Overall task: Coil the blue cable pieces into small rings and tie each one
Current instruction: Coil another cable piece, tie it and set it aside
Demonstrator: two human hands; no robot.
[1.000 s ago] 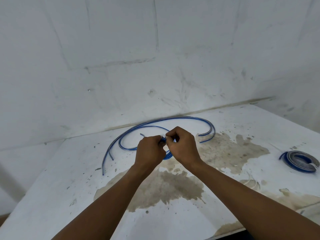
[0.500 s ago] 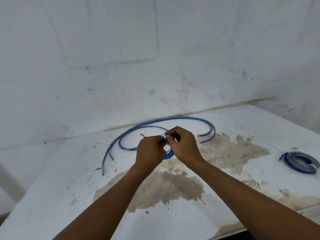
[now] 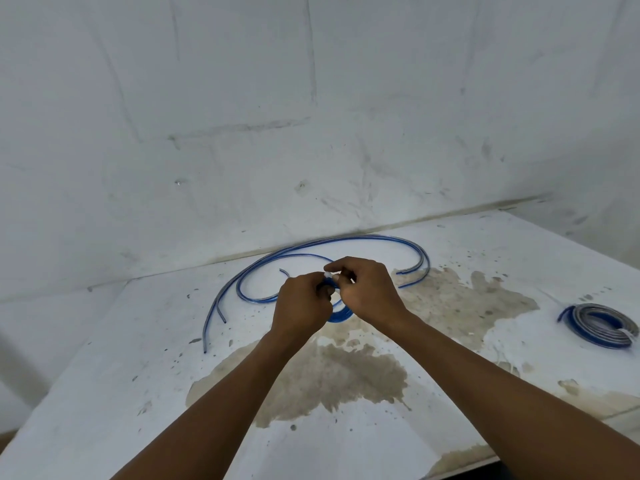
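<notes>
Above the middle of the table I hold a small blue cable ring (image 3: 341, 314). My left hand (image 3: 300, 304) grips its left side with curled fingers. My right hand (image 3: 367, 292) pinches a small white tie (image 3: 328, 274) at the ring's top. Most of the ring is hidden behind my hands; only its lower arc shows. Behind my hands, several loose blue cable pieces (image 3: 346, 241) lie in long curves on the table. A finished coil (image 3: 599, 325) of blue and grey cable lies at the far right.
The white table (image 3: 138, 358) carries large brown stains in the middle and right. A scuffed white wall (image 3: 311, 133) runs close behind the loose cables. The table's front edge shows at the lower right corner.
My right hand's fingers have shifted slightly at the top of the ring, working the white tie. Both hands stay in the same spot; the loose cables have not moved.
</notes>
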